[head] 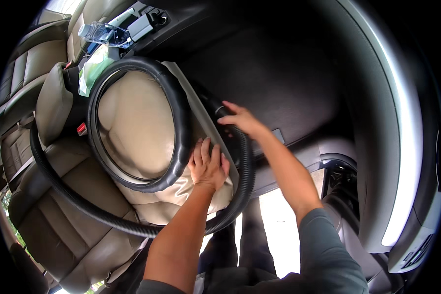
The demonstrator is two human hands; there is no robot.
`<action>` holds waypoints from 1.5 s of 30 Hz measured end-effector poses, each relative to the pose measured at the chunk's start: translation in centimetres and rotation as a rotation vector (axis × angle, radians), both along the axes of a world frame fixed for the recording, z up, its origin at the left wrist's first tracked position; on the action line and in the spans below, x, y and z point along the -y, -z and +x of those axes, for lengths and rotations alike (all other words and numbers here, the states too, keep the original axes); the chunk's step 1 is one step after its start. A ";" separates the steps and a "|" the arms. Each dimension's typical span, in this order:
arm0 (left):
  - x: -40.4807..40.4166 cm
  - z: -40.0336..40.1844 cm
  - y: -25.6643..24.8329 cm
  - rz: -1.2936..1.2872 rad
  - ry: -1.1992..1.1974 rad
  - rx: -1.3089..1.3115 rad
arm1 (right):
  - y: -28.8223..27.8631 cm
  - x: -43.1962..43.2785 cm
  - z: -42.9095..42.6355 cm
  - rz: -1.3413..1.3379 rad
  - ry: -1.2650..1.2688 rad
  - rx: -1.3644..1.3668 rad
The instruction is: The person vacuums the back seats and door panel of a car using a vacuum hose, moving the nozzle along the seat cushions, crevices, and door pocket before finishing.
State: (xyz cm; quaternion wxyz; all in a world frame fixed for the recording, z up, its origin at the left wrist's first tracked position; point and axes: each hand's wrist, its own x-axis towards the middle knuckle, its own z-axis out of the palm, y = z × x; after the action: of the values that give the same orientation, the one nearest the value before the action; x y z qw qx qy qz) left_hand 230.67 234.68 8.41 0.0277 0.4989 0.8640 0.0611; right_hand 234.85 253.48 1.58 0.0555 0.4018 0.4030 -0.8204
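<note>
My left hand (pixel 208 165) lies flat, fingers spread, on a beige leather-like surface beside a black oval rim (pixel 182 110). That rim, resembling a padded steering wheel cover, surrounds a smooth beige cushion-like panel (pixel 137 121) on the car seat. To the right, my right hand (pixel 239 117) reaches over the end of a black corrugated vacuum hose (pixel 247 165), thumb and index finger apart at its smooth cuff; whether it grips the cuff is unclear. From there the hose curves below my left forearm and around the seat to the left.
A brown leather car seat (pixel 73 194) is on the left. On the centre console, upper left, are a clear plastic bottle (pixel 104 33), a white adapter (pixel 139 27) and a green-white tissue pack (pixel 92 70). A red buckle button (pixel 82 128) shows beside the seat. The door sill (pixel 279 172) is lower right.
</note>
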 end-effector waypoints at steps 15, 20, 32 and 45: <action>-1.0 0.4 -0.3 0.086 0.035 -0.018 | -1.0 -4.1 -0.2 0.018 -0.029 -0.111; -0.6 0.3 -0.4 0.104 0.023 -0.004 | -3.6 -3.0 9.7 -0.008 -0.299 0.131; -0.5 0.0 -0.6 0.182 0.022 0.044 | -19.6 -8.1 -1.0 0.568 0.097 -0.140; 0.0 -0.1 -0.6 0.171 0.058 0.090 | -21.2 -6.9 -2.3 0.669 -0.140 -0.123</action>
State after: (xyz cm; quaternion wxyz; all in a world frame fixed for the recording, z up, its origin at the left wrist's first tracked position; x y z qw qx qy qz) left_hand 230.57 234.66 8.98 0.0255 0.5211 0.8387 0.1563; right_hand 232.53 260.42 22.77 -0.0475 0.3190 0.6786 -0.6599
